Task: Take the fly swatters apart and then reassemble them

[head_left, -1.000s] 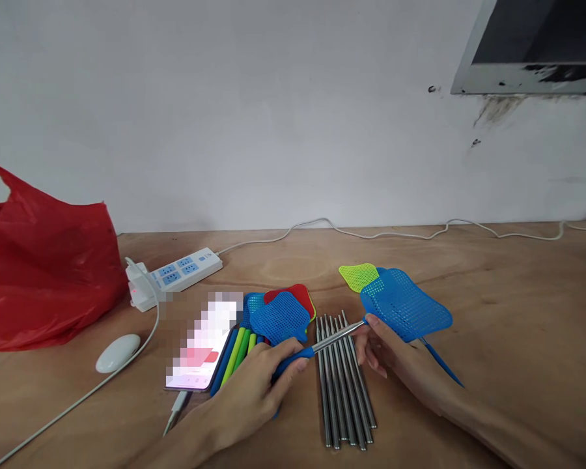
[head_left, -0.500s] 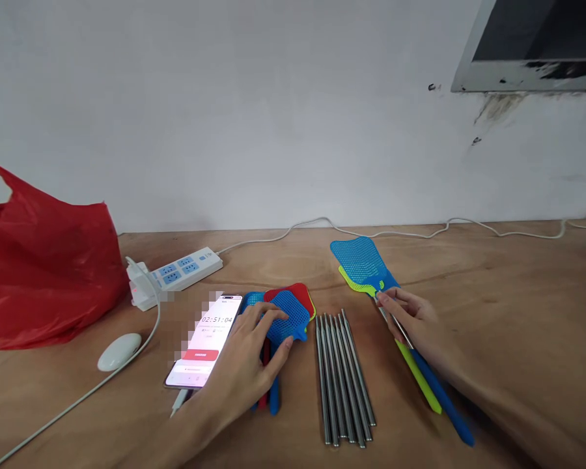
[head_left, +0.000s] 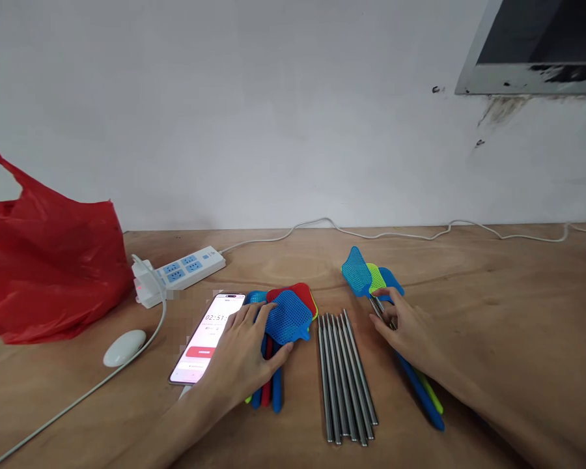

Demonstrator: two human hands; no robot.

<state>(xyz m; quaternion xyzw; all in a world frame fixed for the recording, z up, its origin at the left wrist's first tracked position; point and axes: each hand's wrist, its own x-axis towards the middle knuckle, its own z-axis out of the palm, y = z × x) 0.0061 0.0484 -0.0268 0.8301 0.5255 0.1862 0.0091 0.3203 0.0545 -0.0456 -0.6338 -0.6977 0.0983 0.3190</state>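
Observation:
On the left, my left hand [head_left: 247, 348] lies with its fingers apart over a pile of fly swatters, its fingertips at the edge of a blue swatter head [head_left: 287, 317]. A red fly swatter [head_left: 300, 294] shows beneath it, and coloured handles stick out below my palm. My right hand [head_left: 405, 326] is closed around the metal rod of a blue fly swatter [head_left: 356, 270], whose head is turned at an angle. Behind it are a green swatter head [head_left: 376, 279] and a darker blue one [head_left: 391, 281]; whether my fingers grip their rods too, I cannot tell. Several metal rods [head_left: 344, 378] lie side by side between my hands.
A lit phone [head_left: 208, 339] lies beside my left forearm. Farther left are a white power strip [head_left: 190, 268] with a charger, a white mouse-shaped object [head_left: 124, 348] and a red plastic bag [head_left: 53, 260]. A white cable [head_left: 395, 234] runs along the wall.
My right hand has shifted slightly; the swatter heads by it have turned and fanned apart, and their handles swung left. My left hand has flattened a little over its pile.

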